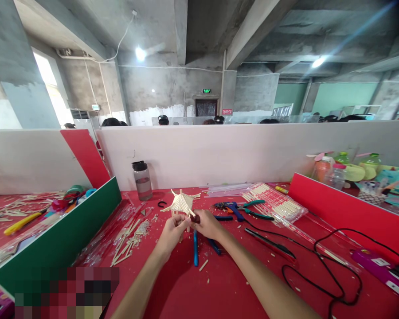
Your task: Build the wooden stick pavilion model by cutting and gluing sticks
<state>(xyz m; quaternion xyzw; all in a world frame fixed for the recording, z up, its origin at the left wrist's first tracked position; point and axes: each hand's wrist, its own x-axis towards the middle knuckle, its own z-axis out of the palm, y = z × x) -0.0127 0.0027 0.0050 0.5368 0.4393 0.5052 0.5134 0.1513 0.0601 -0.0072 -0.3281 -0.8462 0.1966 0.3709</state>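
A small pavilion-like model of pale wooden sticks (182,202), with a pointed roof and flared corners, is at the middle of the red table. My left hand (173,229) is closed, its fingers pinching the model's near edge. Beside it my right hand (206,223) is closed round a small dark red-brown piece (195,218) at the near right roof corner; what this piece is I cannot tell. My two hands nearly touch. Below them lies a tool with blue handles (196,250), its head hidden under my hands.
A glue gun (236,212) and green-handled pliers (259,212) lie right, by packed sticks (275,199). A black cable (314,266) loops to a purple power strip (379,266). Loose sticks (126,243) and a water bottle (142,181) are left. Green (66,239) and red (352,212) dividers flank me.
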